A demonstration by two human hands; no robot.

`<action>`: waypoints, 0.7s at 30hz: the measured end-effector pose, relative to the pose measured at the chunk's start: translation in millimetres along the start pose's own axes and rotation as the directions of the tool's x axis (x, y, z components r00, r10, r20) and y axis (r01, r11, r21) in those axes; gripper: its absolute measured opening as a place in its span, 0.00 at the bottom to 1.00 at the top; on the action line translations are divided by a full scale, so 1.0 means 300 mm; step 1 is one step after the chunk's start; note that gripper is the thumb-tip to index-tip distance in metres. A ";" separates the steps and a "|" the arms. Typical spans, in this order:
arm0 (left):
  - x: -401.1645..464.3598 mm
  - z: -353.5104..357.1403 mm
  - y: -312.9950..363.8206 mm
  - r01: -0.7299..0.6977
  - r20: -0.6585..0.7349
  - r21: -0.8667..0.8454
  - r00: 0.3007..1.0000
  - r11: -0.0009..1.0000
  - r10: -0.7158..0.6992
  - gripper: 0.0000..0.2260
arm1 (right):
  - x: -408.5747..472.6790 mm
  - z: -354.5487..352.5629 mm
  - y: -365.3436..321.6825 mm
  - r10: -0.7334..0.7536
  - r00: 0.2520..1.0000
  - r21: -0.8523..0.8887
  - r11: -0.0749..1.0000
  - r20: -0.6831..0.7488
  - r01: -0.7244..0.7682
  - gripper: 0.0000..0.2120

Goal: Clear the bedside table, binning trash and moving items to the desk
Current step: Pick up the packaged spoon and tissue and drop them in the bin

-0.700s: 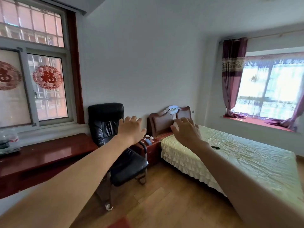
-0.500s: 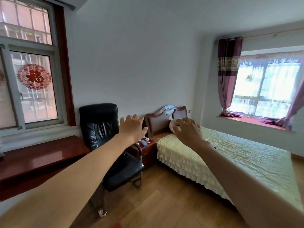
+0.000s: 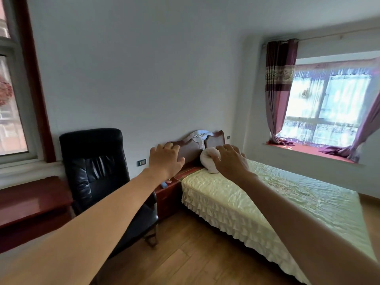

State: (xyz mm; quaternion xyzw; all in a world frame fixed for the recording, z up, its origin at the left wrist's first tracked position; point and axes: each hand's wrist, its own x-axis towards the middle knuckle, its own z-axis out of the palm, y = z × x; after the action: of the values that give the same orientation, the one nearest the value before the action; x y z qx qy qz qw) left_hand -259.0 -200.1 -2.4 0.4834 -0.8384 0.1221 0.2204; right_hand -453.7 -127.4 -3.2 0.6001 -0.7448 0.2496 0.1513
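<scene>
Both arms are swinging rightward with the view; the left hand (image 3: 166, 161) and right hand (image 3: 231, 161), spread and empty, are approaching the bedside table (image 3: 167, 189) beside the bed (image 3: 267, 200), needing closer reach.

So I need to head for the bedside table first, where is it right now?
In the head view the bedside table sits left of centre, squeezed between the black office chair and the bed, mostly hidden behind the left hand.
</scene>
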 end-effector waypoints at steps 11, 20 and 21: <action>0.280 0.367 0.022 0.009 0.107 0.003 0.994 1.000 -0.010 0.24 | 0.226 0.300 0.245 0.009 0.996 0.045 0.999 0.084 -0.013 0.22; 0.673 0.656 -0.109 0.003 0.093 0.018 0.996 1.000 -0.004 0.24 | 0.616 0.592 0.314 0.018 0.994 0.042 0.999 0.106 -0.023 0.22; 0.721 0.687 -0.128 0.002 0.095 0.017 0.995 1.000 -0.004 0.24 | 0.668 0.623 0.312 0.013 0.994 0.037 0.999 0.110 -0.017 0.23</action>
State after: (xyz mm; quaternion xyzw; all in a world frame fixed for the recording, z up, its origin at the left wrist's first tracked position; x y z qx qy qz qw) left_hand -371.7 -469.2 -77.4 0.4918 -0.8462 0.1054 0.1762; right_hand -577.5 -380.1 -71.0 0.6099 -0.7517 0.2314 0.0965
